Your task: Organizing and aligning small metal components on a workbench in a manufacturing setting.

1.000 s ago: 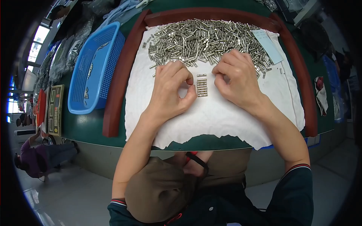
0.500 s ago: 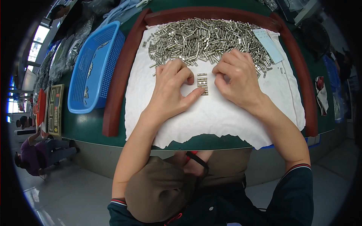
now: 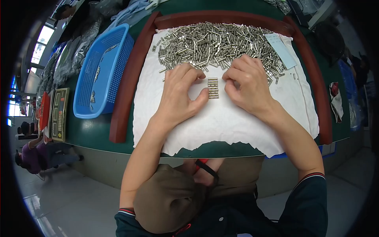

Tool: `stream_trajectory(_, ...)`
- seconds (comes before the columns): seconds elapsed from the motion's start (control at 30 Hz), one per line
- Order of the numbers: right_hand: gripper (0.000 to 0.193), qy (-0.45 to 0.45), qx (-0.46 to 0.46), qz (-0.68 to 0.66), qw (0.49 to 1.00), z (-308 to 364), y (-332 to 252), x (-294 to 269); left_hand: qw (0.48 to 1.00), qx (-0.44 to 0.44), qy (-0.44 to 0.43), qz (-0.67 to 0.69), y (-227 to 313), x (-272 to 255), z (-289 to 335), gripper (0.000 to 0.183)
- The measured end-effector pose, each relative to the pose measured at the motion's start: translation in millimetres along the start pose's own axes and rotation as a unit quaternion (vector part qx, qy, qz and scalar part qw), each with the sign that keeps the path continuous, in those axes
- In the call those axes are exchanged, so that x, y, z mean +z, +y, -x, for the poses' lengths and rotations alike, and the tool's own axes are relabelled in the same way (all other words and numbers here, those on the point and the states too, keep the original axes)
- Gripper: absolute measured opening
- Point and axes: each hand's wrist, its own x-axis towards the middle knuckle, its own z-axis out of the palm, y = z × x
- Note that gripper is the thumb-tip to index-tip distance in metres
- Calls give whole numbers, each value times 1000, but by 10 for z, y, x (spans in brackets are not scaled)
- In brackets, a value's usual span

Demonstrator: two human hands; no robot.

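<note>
Left hand (image 3: 177, 90) and right hand (image 3: 249, 83) curl, pinching nothing visible, beside lined-up metal pins (image 3: 213, 87). The left thumb (image 3: 201, 98) has drawn back, leaving them seemingly tidier.

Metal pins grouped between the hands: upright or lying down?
Lying down: the grouped pins show their long sides, in a short column on the white cloth, between the left hand and right hand.

Green tbl (image 3: 89, 128): wht cloth (image 3: 221, 122) mid, w/ metal pins (image 3: 213, 43) heaped far, neat stack (image 3: 213, 87) nearer; dk red frame (image 3: 123, 106) L, R & far; blue bskt (image 3: 118, 67) L; red/wht rag (image 3: 336, 102) R.
</note>
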Motion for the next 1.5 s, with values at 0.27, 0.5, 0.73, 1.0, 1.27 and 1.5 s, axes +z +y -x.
stream_trajectory(0.27,8,11,-6,-8,1000,-2,56,15,988,15,-137,-71,243,-65,-199,42)
stream_trajectory(0.5,5,7,2,-7,1000,39,31,4,929,105,-183,-303,369,104,-194,20)
stream_trajectory(0.73,3,23,9,-8,1000,23,28,17,843,154,-199,-475,432,140,-98,15)
stream_trajectory(1.0,2,26,12,-10,1000,8,49,2,857,166,-186,-451,324,168,-140,14)
stream_trajectory(1.27,2,24,21,-11,999,9,75,-4,870,189,-188,-415,231,142,-239,14)
stream_trajectory(1.5,5,25,16,-4,1000,-5,61,-15,879,199,-218,-376,146,118,-297,12)
